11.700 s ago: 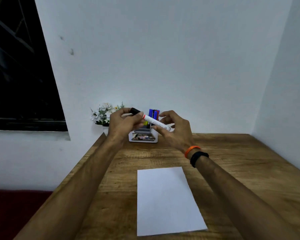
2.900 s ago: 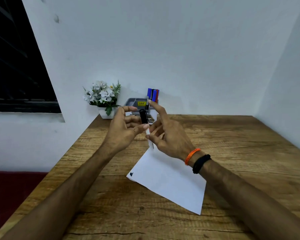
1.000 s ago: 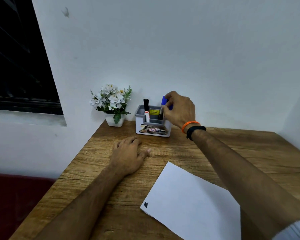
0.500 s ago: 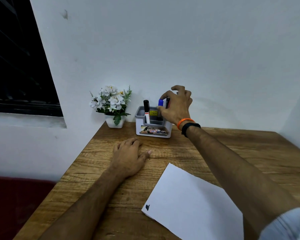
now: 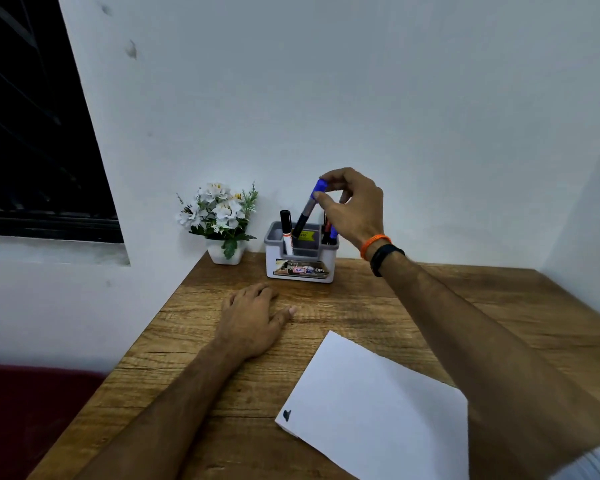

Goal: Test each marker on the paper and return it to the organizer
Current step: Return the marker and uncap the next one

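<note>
Head view looks down across a wooden surface (image 5: 395, 306) set against a white wall. At the far edge stands a grey and white organizer (image 5: 300, 261), and just left of it a small white pot of white flowers (image 5: 222, 220).

Above the organizer, the right hand (image 5: 352, 206) pinches the blue cap end of a blue-capped marker (image 5: 307, 209) between thumb and fingertips, so that grip is clamped on the marker. The marker hangs tilted, cap up and to the right, its dark lower end dipping toward the organizer's middle; whether the tip sits inside a compartment or just above the rim I cannot tell. An orange band (image 5: 374, 244) and a black band (image 5: 386, 258) circle the right wrist.

A black-capped white marker (image 5: 286, 232) stands upright in the organizer's left compartment. More markers (image 5: 329, 232), red and blue among them, stand in the right compartment, partly hidden behind the right hand.

The left hand (image 5: 253, 317) lies flat, palm down, on the surface in front of the organizer, fingers loosely apart, holding nothing.

Nearer, to the right, a white sheet of paper (image 5: 378, 410) lies angled on the surface, with a small dark mark (image 5: 287, 415) close to its left corner.
</note>
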Action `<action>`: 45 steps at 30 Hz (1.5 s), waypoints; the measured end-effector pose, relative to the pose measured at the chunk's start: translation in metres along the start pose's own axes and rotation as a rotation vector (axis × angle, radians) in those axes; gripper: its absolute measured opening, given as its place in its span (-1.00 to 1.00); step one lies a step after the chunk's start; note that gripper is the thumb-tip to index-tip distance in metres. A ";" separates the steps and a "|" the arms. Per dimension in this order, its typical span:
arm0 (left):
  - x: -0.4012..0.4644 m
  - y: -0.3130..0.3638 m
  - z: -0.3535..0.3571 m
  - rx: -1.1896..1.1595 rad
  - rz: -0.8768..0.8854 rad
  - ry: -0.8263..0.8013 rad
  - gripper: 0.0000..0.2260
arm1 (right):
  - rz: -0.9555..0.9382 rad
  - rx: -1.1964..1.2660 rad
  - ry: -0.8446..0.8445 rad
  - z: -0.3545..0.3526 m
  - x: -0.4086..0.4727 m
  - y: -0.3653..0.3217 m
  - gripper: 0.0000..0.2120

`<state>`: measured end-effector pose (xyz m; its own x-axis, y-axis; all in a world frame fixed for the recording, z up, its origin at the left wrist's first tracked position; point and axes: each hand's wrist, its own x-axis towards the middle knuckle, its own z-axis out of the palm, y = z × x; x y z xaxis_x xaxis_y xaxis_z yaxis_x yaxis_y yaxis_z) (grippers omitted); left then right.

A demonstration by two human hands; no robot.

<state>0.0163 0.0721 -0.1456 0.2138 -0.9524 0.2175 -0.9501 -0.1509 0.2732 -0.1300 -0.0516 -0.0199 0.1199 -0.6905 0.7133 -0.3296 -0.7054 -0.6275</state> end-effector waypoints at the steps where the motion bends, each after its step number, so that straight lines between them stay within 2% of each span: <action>1: 0.000 0.000 -0.001 -0.009 -0.003 -0.008 -0.46 | -0.015 0.056 0.027 -0.004 -0.002 -0.005 -0.83; 3: -0.001 0.001 -0.003 -0.063 -0.001 0.008 -0.49 | -0.023 0.175 0.044 -0.013 -0.010 -0.014 -0.83; 5: -0.003 0.006 -0.011 -0.229 0.005 0.089 -0.55 | 0.040 0.304 -0.006 -0.022 -0.023 -0.022 -0.84; 8: -0.013 0.021 -0.030 -0.730 0.012 0.177 -0.61 | 0.177 0.454 -0.152 -0.036 -0.050 -0.029 -0.84; 10: -0.023 0.036 -0.045 -1.065 0.059 0.127 -0.61 | 0.266 0.496 -0.219 -0.045 -0.071 -0.032 -0.84; 13: -0.038 0.053 -0.057 -1.225 0.135 0.022 -0.65 | 0.355 0.536 -0.259 -0.055 -0.096 -0.032 -0.81; 19: -0.047 0.059 -0.055 -1.160 0.086 -0.002 -0.57 | 0.363 0.499 -0.322 -0.064 -0.122 -0.026 -0.72; 24: -0.045 0.057 -0.053 -1.279 -0.017 0.084 -0.55 | 0.437 0.350 -0.584 -0.066 -0.137 -0.010 -0.53; 27: -0.043 0.055 -0.053 -1.331 -0.061 0.124 -0.61 | 0.439 0.291 -0.604 -0.065 -0.138 -0.003 -0.64; 32: -0.043 0.048 -0.058 -1.340 -0.074 0.085 -0.71 | 0.455 0.484 -0.514 -0.073 -0.134 0.001 -0.87; 36: -0.043 0.041 -0.060 -1.133 0.009 -0.142 -0.78 | 0.549 0.573 -0.447 -0.076 -0.130 0.007 -0.85; 39: -0.045 0.044 -0.054 -0.980 0.119 -0.252 -0.85 | 0.613 0.678 -0.418 -0.068 -0.133 0.010 -0.94; 41: -0.047 0.047 -0.049 -0.881 0.207 -0.263 -0.85 | 0.636 0.709 -0.417 -0.063 -0.135 0.009 -0.93; 45: -0.048 0.054 -0.038 -0.791 0.323 -0.148 -0.82 | 0.583 0.630 -0.487 -0.061 -0.139 0.005 -0.65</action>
<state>-0.0370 0.1201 -0.1060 -0.1229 -0.9499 0.2874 -0.5100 0.3089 0.8028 -0.2056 0.0502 -0.1031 0.5163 -0.8477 0.1219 0.0823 -0.0925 -0.9923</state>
